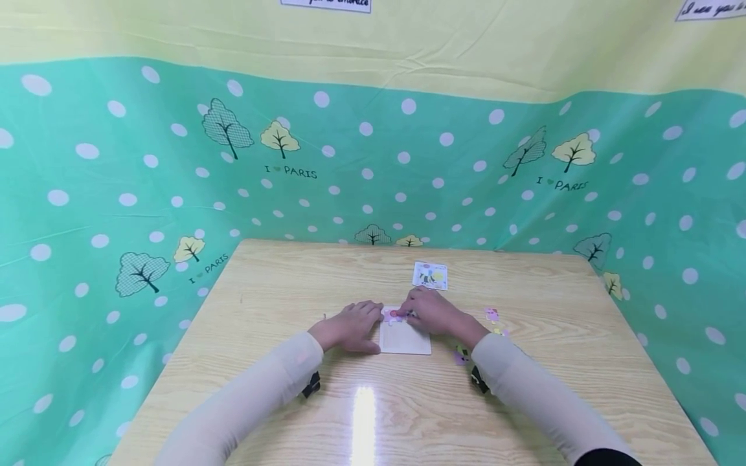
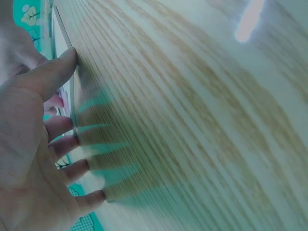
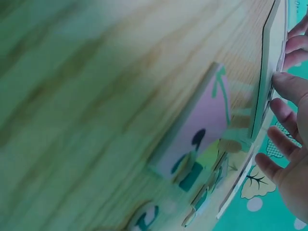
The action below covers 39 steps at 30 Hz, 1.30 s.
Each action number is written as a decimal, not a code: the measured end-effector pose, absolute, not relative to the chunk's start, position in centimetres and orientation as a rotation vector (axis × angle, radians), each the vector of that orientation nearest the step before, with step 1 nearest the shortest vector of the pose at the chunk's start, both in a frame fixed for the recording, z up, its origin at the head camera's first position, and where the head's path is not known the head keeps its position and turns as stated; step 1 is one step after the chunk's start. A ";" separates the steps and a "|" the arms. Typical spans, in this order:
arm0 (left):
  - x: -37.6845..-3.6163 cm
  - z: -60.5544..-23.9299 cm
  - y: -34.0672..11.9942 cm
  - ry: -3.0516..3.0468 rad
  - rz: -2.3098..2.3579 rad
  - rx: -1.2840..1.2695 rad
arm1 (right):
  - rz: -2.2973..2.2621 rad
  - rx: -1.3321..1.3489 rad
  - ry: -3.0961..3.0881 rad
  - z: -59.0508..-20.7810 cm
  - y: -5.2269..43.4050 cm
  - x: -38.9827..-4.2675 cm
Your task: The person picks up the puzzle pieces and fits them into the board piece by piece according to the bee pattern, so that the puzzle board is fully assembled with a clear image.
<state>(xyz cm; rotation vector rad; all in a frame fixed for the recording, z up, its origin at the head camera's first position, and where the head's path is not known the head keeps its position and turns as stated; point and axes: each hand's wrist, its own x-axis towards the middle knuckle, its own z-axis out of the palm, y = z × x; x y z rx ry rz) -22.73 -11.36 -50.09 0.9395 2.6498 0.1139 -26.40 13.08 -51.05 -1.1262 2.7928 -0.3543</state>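
Sleeves reached in from the near edge of the counter (image 1: 280,401). Left hand (image 1: 350,327) lay flat, fingers straight, thumb against the left side of the puzzle tray (image 1: 405,340) near the counter's middle. Right hand (image 1: 434,314) pressed a pink piece (image 1: 394,315) into the tray's far part. Loose pieces (image 1: 492,315) lay right of it; a picture card (image 1: 430,275) sat toward the far edge.

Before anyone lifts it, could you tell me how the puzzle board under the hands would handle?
The puzzle board looks thin and flat, so probably stiff and light. On the smooth table it may slide; the left hand braces its edge.
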 end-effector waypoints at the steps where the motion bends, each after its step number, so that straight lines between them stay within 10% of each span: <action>1: -22.7 -50.1 -11.3 2.651 0.116 0.940 | -0.358 -1.118 2.790 -51.0 13.1 -26.4; 39: -22.7 -50.2 -11.1 2.662 0.101 0.942 | -0.422 -0.989 2.816 -48.8 20.1 -25.8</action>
